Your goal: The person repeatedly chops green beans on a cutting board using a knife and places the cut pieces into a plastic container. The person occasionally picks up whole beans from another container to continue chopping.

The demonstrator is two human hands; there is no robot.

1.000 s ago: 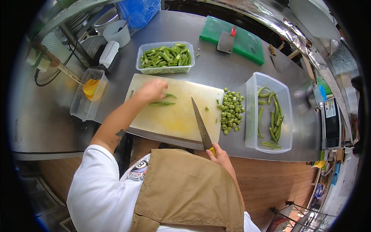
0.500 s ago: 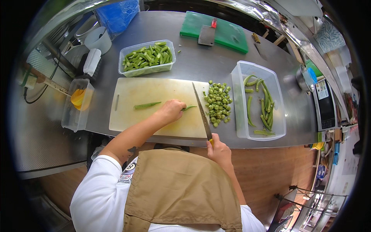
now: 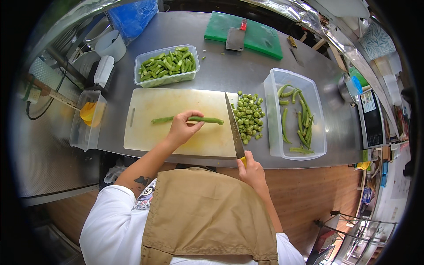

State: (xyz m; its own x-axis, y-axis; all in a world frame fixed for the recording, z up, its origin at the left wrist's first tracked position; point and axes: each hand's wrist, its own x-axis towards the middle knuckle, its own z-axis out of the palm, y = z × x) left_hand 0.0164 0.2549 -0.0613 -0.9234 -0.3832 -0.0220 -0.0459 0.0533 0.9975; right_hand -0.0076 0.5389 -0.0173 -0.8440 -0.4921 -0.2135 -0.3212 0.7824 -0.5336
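Over the white cutting board [image 3: 145,137] my left hand [image 3: 182,128] pinches a green okra pod [image 3: 212,119] between thumb and fingers, its thick stem end pointing right. Another okra pod [image 3: 161,120] lies on the board just left of that hand, partly covered by it. My right hand [image 3: 252,171] is wrapped round the yellow handle of a long knife [image 3: 234,123]. The blade points away from me along the board's right edge. Right beside the blade sits a pile of cut okra ends [image 3: 249,115], on the steel table.
Beyond the board stands a clear tub [image 3: 167,80] full of cut okra. At right, a larger plastic bin [image 3: 295,111] holds several whole pods. A green board [image 3: 265,42] with a cleaver [image 3: 235,39] lies at the back. At left is a container [image 3: 88,121] with something yellow inside.
My left hand has shifted left, and the pod in it now shows its thick end at right instead of a thin tip. The knife has moved slightly right.
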